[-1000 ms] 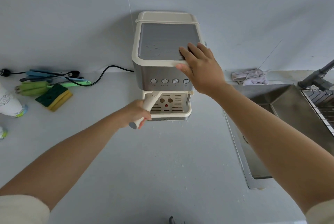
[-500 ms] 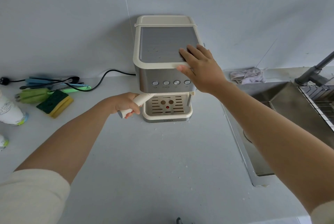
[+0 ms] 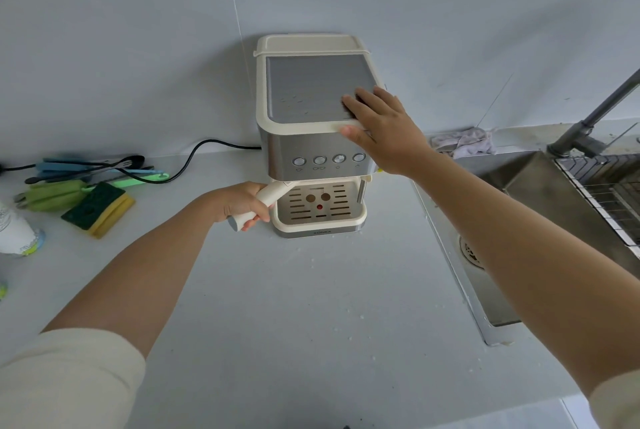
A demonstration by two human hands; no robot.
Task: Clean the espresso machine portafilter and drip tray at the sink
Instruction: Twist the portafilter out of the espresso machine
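My left hand (image 3: 239, 203) is curled tight around the cream portafilter handle (image 3: 264, 203), fingers wrapped under it and thumb over it, just left of centre in the frame. The handle slants from my fist up and right into the machine (image 3: 311, 124), under its front panel; the portafilter's basket end is hidden there, so I cannot tell how it sits. My right hand (image 3: 384, 127) lies flat and spread on the machine's top right corner, 4 fingers resting on the grey top plate and the thumb pressed against the cream front edge, gripping nothing.

Below the panel with its 4 round buttons (image 3: 328, 159), the drip tray (image 3: 320, 221) sits in the machine's base, its slotted cream grate showing 2 brown round marks and 1 red dot. The machine stands on the counter (image 3: 311, 307) against the wall, centre top of the frame, with a black cord (image 3: 194, 158) running left from behind it.

At the left edge lie a green and yellow sponge (image 3: 98, 209), a green brush (image 3: 52, 195) and some utensils (image 3: 93, 167) in a loose pile, with a white cup (image 3: 15, 233) just below them. At the right, the steel sink (image 3: 540, 193) is set into the counter, its drain (image 3: 469, 252) partly behind my right forearm, a wire rack (image 3: 609, 193) over its far side, a grey tap (image 3: 595, 117) above it, and a crumpled cloth (image 3: 464, 143) at its back edge.
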